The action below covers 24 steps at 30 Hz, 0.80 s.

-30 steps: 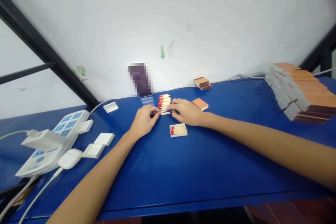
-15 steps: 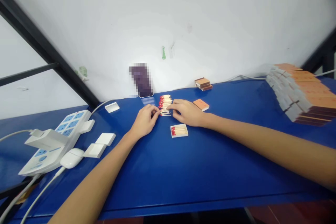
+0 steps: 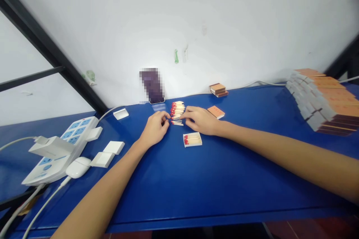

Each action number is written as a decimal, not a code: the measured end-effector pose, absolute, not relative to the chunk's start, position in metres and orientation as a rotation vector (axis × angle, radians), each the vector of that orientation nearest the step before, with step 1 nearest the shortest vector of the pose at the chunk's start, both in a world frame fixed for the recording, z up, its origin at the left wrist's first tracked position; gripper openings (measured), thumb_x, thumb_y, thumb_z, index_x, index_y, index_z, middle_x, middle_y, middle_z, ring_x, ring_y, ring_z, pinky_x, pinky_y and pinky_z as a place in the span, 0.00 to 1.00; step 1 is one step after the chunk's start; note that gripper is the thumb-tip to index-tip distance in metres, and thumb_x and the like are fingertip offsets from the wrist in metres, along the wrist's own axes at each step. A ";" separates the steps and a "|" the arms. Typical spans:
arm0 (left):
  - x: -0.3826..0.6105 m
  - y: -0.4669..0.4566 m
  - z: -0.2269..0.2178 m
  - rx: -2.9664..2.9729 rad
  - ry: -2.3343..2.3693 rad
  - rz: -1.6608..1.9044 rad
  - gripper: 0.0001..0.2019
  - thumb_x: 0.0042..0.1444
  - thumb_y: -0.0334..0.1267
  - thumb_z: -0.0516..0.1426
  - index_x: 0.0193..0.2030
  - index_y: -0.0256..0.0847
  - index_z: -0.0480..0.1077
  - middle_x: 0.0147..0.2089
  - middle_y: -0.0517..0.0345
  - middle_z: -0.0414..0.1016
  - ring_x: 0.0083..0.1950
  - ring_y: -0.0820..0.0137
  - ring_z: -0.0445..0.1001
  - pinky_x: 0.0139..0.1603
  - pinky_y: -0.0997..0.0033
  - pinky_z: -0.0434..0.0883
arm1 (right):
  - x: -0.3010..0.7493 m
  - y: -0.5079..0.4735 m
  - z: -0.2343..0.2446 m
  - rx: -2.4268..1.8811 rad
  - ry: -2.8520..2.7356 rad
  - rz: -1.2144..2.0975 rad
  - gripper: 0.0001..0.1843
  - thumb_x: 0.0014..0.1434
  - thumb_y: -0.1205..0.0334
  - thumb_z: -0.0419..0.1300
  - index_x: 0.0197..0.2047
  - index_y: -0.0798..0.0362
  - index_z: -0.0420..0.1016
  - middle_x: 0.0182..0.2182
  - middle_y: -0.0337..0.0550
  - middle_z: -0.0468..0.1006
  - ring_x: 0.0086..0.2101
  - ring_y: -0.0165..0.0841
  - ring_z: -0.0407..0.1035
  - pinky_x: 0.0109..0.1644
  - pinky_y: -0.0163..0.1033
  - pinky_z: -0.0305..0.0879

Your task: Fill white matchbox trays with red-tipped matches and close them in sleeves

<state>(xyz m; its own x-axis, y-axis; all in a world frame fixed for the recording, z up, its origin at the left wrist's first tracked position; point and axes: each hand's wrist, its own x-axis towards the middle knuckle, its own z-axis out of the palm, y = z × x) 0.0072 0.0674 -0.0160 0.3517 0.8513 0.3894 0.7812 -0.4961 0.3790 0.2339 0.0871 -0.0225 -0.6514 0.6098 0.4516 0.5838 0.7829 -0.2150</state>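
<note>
A pile of red-headed matches lies on the blue table, heads to the left, with a few matches slightly apart at its near end. At the head side is my left hand, its fingers bent and the thumb and index tips a little apart. My right hand is on the stick side, index finger stretched to the ends of the matches and thumb spread below it. I see nothing held in either hand. Just nearer to me sits a white matchbox tray with several matches in it, heads also left.
An orange matchbox sleeve lies behind my right wrist, near stacked matchboxes. More matchboxes are piled at right. White trays and a power strip with cables occupy the left. A blurred phone leans on the wall.
My left thumb and index tips have parted slightly at the match heads. The few near matches now lie a bit more apart from the pile. The view has shifted slightly.
</note>
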 end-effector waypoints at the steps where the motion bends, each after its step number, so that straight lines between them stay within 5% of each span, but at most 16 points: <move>1: 0.007 0.067 -0.016 2.471 1.518 0.835 0.07 0.57 0.29 0.52 0.39 0.40 0.70 0.31 0.60 0.70 0.34 0.68 0.70 0.39 0.68 0.67 | 0.234 0.087 -0.023 -0.892 -2.466 0.069 0.17 0.61 0.69 0.52 0.48 0.53 0.79 0.35 0.44 0.71 0.34 0.32 0.64 0.38 0.36 0.56; 24: 0.008 0.066 -0.014 2.457 1.511 0.825 0.04 0.59 0.33 0.54 0.37 0.41 0.71 0.31 0.60 0.69 0.34 0.69 0.69 0.39 0.69 0.66 | 0.234 0.087 -0.021 -0.922 -2.510 0.053 0.16 0.62 0.68 0.52 0.47 0.52 0.80 0.37 0.45 0.71 0.35 0.33 0.65 0.40 0.37 0.56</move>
